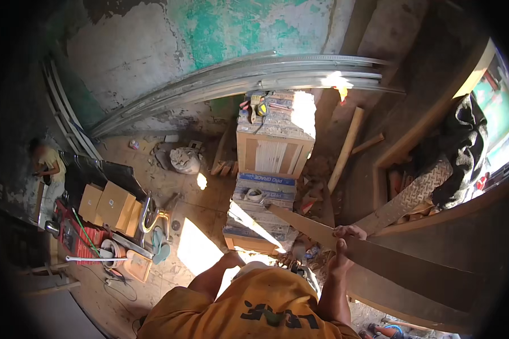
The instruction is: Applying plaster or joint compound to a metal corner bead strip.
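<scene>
My right hand (344, 243) grips a long, flat brown board (404, 266) that slants from the stacked boxes out to the right. My left hand (232, 261) is low in the middle, near the lower stack (249, 234), its fingers hidden. The upper box (268, 155) carries a brush (253, 110) and a yellow-black tape measure (262, 108). A roll of tape (253, 195) lies on the lower stack. My orange shirt covers much of the bottom centre.
A co-worker (50, 169) is at the left, near cartons (116, 206), tools and cords. Curved metal channels (209, 76) span the back wall. A pale post (345, 150) leans near the dark right-hand structure (396, 130). A sack (184, 161) and debris lie on the floor.
</scene>
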A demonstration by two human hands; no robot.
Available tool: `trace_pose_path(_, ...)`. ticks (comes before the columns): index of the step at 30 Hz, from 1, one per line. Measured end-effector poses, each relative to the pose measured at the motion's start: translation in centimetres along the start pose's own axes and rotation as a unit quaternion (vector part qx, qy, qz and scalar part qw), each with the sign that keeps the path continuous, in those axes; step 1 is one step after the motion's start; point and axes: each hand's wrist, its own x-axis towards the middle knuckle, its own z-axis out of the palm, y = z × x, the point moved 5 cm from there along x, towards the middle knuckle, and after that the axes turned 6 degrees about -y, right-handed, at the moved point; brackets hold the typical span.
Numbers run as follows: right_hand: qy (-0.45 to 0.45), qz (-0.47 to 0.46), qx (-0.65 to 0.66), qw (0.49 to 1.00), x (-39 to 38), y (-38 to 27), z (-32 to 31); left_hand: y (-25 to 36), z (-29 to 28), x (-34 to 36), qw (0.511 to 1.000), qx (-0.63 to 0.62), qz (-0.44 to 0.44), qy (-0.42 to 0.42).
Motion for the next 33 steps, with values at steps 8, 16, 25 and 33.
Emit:
trace_pose_path(8,0.001,-0.009,0.007,1.000,0.3,-0.1,0.6,2.3,-2.0,-1.5,0.994,0.064,0.043,-0.081)
trace_pose_path(16,-0.017,-0.014,0.004,1.000,0.5,0.1,0.5,5.2,-4.5,-3.1,0.998,0.009,0.054,-0.037)
trace_pose_path(25,-0.008,-0.010,0.020,1.000,0.6,0.2,0.6,3.8,-3.3,-2.2,0.999,0.020,0.034,-0.036)
trace_pose_path(33,0.000,-0.018,0.023,1.000,0.6,0.2,0.5,3.1,-2.8,-1.7,0.999,0.010,-0.013,-0.033)
